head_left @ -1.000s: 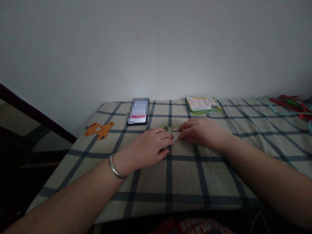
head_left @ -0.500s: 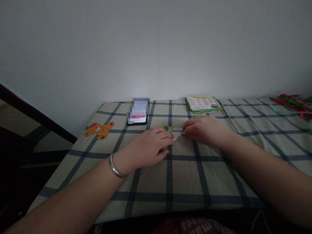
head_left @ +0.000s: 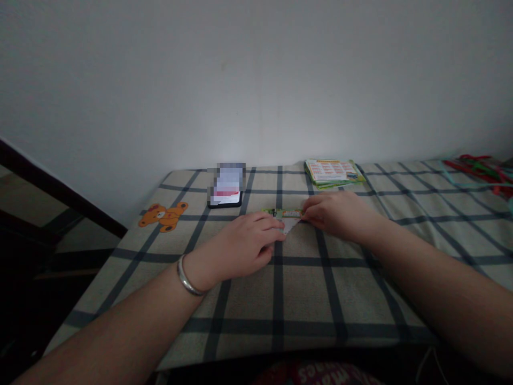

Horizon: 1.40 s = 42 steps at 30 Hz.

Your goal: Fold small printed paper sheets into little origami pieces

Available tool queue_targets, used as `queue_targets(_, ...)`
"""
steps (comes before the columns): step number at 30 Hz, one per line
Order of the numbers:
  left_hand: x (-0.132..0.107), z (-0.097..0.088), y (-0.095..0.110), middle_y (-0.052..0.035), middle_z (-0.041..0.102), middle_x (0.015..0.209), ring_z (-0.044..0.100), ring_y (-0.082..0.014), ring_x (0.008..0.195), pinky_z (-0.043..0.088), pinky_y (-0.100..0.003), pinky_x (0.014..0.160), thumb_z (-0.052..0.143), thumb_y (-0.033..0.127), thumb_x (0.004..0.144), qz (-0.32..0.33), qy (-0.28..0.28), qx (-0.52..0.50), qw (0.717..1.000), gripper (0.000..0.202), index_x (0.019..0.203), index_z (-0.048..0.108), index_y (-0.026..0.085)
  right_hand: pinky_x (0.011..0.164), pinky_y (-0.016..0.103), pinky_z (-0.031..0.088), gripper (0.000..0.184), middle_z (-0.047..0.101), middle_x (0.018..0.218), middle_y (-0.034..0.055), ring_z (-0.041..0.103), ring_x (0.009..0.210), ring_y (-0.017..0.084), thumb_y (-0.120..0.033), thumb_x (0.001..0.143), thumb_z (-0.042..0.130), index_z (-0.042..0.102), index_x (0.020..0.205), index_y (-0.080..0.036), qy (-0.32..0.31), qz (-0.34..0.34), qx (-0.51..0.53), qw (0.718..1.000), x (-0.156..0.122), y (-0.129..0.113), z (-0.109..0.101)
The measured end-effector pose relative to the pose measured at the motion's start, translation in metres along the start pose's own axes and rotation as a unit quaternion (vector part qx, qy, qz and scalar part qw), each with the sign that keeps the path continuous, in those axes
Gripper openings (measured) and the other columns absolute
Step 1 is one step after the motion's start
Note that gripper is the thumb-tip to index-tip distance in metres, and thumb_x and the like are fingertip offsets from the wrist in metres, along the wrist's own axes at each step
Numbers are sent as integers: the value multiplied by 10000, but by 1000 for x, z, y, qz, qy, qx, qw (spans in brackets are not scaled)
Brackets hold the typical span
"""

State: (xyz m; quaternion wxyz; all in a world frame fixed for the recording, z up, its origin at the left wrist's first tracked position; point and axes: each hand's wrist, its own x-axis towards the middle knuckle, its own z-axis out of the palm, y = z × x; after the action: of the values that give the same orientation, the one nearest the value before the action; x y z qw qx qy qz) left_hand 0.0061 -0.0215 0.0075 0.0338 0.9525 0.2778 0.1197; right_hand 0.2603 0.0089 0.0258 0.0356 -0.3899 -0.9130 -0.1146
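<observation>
A small folded printed paper (head_left: 292, 214), green, white and yellow with a pale pointed flap, lies on the checked tablecloth between my hands. My left hand (head_left: 250, 240) rests over its left part, fingers stretched out and the thumb apart below them. A silver bangle circles the left wrist. At the paper's right end, my right hand (head_left: 334, 214) pinches the edge between thumb and fingers. Both hands hide parts of the paper.
Behind my hands, a phone (head_left: 228, 187) with its screen lit leans near the wall, and a stack of printed sheets (head_left: 332, 171) lies to its right. A teddy bear picture (head_left: 163, 216) is at left. Red and green items (head_left: 481, 168) lie far right.
My right hand has shifted very slightly to the right along the paper, and a little more of the printed strip and pale flap shows. My left hand has barely moved.
</observation>
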Motion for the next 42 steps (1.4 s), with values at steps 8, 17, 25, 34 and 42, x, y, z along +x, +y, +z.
queue_targets(8,0,-4,3,-40,588,1282,502,-208,1216,383,-406,1085,514,158,855,-9,-9,2,1000,317,1149,617,216,569,288,371,176,713,931,20,656,749,190,-239,887,544,718,869,-225,-12,14,-33,999,-1,-13,-3)
queue_targets(17,-1,0,3,-43,587,1268,497,-220,1211,378,-409,1084,522,168,848,-14,4,2,1000,291,1123,608,207,596,324,382,206,686,906,63,642,770,222,-212,927,481,677,876,-173,-45,1,-62,997,4,-25,-6)
queue_targets(25,-1,-1,-6,-47,569,1294,491,-220,1228,386,-423,1078,538,181,880,-5,-7,-20,1000,276,1141,610,235,606,291,345,133,678,897,51,609,742,185,-187,904,523,656,898,-188,1,3,-51,999,4,-13,5)
queue_targets(34,0,4,-13,-64,582,1222,521,-199,1161,424,-370,1037,564,192,882,-22,14,-50,998,264,1145,572,189,682,312,354,179,666,849,41,568,783,186,-227,948,501,651,862,-179,47,-70,-47,995,7,-1,14)
queue_targets(42,3,1,-6,-58,609,1082,569,-197,1021,483,-348,904,519,205,911,-65,22,-35,997,198,1095,587,175,688,319,362,229,678,842,46,565,773,180,-230,959,465,639,822,-172,115,-105,-65,986,6,-10,11)
